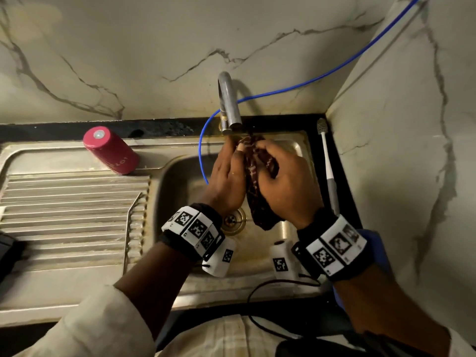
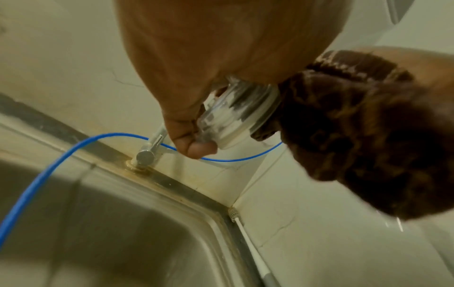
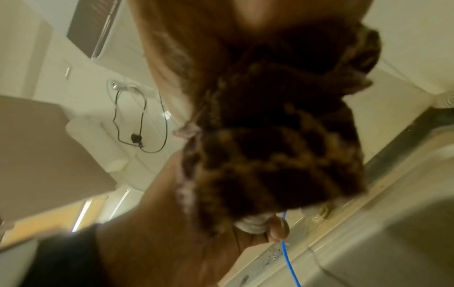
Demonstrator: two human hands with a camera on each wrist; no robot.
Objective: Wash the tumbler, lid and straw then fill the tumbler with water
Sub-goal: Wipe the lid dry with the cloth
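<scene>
The left hand (image 1: 226,176) pinches the clear lid (image 2: 236,114) between thumb and fingers, while the right hand (image 1: 286,181) is curled around a dark cloth (image 1: 255,176) pressed against the lid's far side. Both work over the sink (image 1: 180,176), just under the tap (image 1: 229,104). The wet lid could slip from that fingertip hold (the cloth pushes against it) and drop into the basin. The tumbler (image 1: 110,150) lies on its side on the drainboard, well apart to the left; being round, it may roll. A brush (image 1: 327,161) lies along the right rim. I cannot see the straw.
</scene>
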